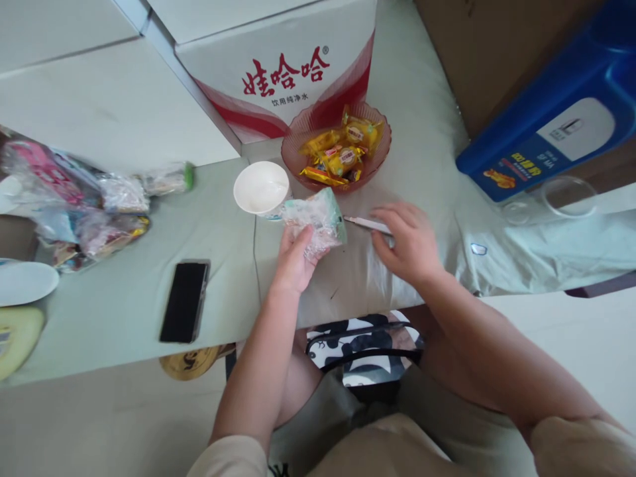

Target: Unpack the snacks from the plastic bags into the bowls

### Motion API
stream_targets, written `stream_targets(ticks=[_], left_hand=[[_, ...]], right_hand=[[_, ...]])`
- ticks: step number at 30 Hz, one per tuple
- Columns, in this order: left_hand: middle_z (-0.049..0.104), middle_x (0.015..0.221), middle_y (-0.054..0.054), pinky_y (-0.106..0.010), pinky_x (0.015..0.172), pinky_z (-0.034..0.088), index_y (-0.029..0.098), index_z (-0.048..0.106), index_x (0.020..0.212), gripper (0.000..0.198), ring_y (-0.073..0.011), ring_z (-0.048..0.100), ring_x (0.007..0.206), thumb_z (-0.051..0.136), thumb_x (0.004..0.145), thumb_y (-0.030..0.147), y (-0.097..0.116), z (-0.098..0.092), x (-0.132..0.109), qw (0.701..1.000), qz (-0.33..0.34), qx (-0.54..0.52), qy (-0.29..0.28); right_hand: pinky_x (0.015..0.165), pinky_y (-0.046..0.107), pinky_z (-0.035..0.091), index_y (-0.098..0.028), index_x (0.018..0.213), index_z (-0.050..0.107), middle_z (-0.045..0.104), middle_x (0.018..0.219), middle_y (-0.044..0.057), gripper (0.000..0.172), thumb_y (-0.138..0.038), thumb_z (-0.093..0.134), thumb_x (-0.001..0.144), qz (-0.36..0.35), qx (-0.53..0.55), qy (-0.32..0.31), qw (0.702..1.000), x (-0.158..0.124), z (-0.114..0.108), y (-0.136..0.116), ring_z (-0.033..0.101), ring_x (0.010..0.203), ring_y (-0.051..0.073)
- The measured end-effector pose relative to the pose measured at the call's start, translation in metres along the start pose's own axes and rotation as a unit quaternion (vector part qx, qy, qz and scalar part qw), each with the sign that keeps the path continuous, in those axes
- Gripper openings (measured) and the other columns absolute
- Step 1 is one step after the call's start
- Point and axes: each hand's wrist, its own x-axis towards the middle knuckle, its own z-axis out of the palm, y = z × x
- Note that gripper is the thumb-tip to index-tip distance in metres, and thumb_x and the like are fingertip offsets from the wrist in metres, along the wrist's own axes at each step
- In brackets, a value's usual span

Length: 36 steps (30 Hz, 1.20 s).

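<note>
At middle of pale green cloth-covered table (pixel 149 232), left hand (pixel 295 258) holds clear crinkled plastic packet with green edge (pixel 318 222) raised above cloth, fingers closed round its lower part. Right hand (pixel 405 242) lies palm down just beside it, fingers over slim white tool (pixel 365 223) flat on cloth; cannot tell whether tool is gripped. White paper cup (pixel 262 187) stands beside packet. Red glass bowl of yellow-wrapped sweets (pixel 336 149) sits behind. Black phone (pixel 185 300) lies well apart, nearer table edge.
</note>
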Motion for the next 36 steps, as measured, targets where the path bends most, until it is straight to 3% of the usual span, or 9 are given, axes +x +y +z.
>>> stream_targets(ticks=[3, 6, 12, 17, 22, 25, 29, 32, 36], left_hand=[[0.075, 0.119, -0.002, -0.029, 0.070, 0.061, 0.031, 0.062, 0.116, 0.056, -0.0221, 0.074, 0.104, 0.088, 0.069, 0.046, -0.002, -0.006, 0.003, 0.999, 0.035, 0.032, -0.005], [0.073, 0.126, -0.002, -0.031, 0.073, 0.061, 0.035, 0.059, 0.122, 0.057, -0.0237, 0.073, 0.110, 0.082, 0.072, 0.049, -0.003, -0.011, 0.004, 0.995, 0.078, 0.064, 0.008], [0.066, 0.141, -0.005, -0.033, 0.081, 0.060, 0.037, 0.054, 0.131, 0.069, -0.0257, 0.067, 0.124, 0.084, 0.072, 0.055, -0.012, -0.005, 0.001, 0.983, 0.155, 0.089, 0.026], [0.070, 0.133, -0.005, -0.037, 0.103, 0.055, 0.034, 0.056, 0.131, 0.075, -0.0229, 0.066, 0.125, 0.087, 0.068, 0.059, -0.022, 0.002, 0.001, 0.982, 0.169, 0.085, 0.008], [0.075, 0.122, -0.005, -0.039, 0.093, 0.058, 0.031, 0.063, 0.113, 0.049, -0.0257, 0.067, 0.126, 0.074, 0.079, 0.064, 0.005, -0.016, 0.011, 0.984, 0.170, 0.031, 0.039], [0.075, 0.120, -0.007, -0.040, 0.096, 0.057, 0.029, 0.064, 0.110, 0.049, -0.0262, 0.067, 0.126, 0.074, 0.079, 0.066, 0.014, -0.023, 0.012, 0.978, 0.200, 0.025, 0.058], [0.073, 0.115, -0.004, -0.037, 0.099, 0.055, 0.029, 0.057, 0.114, 0.066, -0.0223, 0.070, 0.116, 0.091, 0.064, 0.054, -0.003, -0.017, 0.005, 0.978, 0.195, 0.078, 0.015], [0.070, 0.104, -0.001, -0.031, 0.090, 0.055, 0.027, 0.053, 0.110, 0.071, -0.0175, 0.071, 0.096, 0.094, 0.058, 0.051, -0.015, -0.013, 0.005, 0.967, 0.189, 0.170, 0.001], [0.069, 0.099, 0.000, -0.026, 0.082, 0.053, 0.024, 0.055, 0.108, 0.062, -0.0140, 0.067, 0.085, 0.091, 0.059, 0.038, -0.011, -0.008, 0.010, 0.949, 0.226, 0.216, 0.050]], right_hand=[[0.103, 0.061, 0.047, -0.018, 0.121, 0.070, 0.068, 0.135, 0.019, 0.035, -0.032, 0.059, 0.091, 0.107, -0.097, -0.040, 0.989, -0.008, 0.001, 0.028, 0.059, 0.125, 0.040], [0.096, 0.057, 0.049, -0.018, 0.105, 0.070, 0.071, 0.117, 0.020, 0.025, -0.034, 0.056, 0.092, 0.131, -0.089, -0.079, 0.984, -0.012, -0.002, 0.042, 0.061, 0.112, 0.038], [0.064, 0.032, 0.045, -0.023, 0.091, 0.054, 0.062, 0.068, 0.002, 0.033, -0.048, 0.038, 0.104, 0.237, 0.182, -0.116, 0.947, -0.006, -0.018, 0.000, 0.055, 0.062, 0.018], [0.064, 0.030, 0.041, -0.024, 0.092, 0.050, 0.063, 0.072, 0.001, 0.026, -0.045, 0.039, 0.103, 0.188, 0.239, -0.187, 0.934, 0.003, -0.003, -0.040, 0.055, 0.063, 0.016], [0.059, 0.029, 0.035, -0.024, 0.077, 0.045, 0.054, 0.064, -0.001, 0.033, -0.044, 0.039, 0.103, 0.133, 0.220, -0.326, 0.910, 0.009, 0.000, -0.036, 0.050, 0.059, 0.015], [0.058, 0.030, 0.035, -0.023, 0.078, 0.053, 0.055, 0.064, 0.001, 0.036, -0.045, 0.039, 0.104, 0.165, 0.147, -0.298, 0.929, 0.007, -0.005, -0.019, 0.050, 0.058, 0.016], [0.068, 0.038, 0.045, -0.020, 0.099, 0.068, 0.068, 0.086, 0.013, 0.031, -0.041, 0.044, 0.100, 0.208, -0.047, -0.141, 0.967, 0.004, -0.002, 0.006, 0.060, 0.077, 0.027], [0.089, 0.050, 0.051, -0.017, 0.118, 0.069, 0.068, 0.113, 0.020, 0.033, -0.032, 0.050, 0.096, 0.146, -0.076, -0.055, 0.985, 0.002, 0.006, 0.012, 0.063, 0.104, 0.035], [0.105, 0.052, 0.050, -0.018, 0.131, 0.062, 0.065, 0.130, 0.019, 0.042, -0.028, 0.054, 0.092, 0.041, 0.032, -0.091, 0.995, -0.003, 0.015, -0.003, 0.061, 0.122, 0.035]])
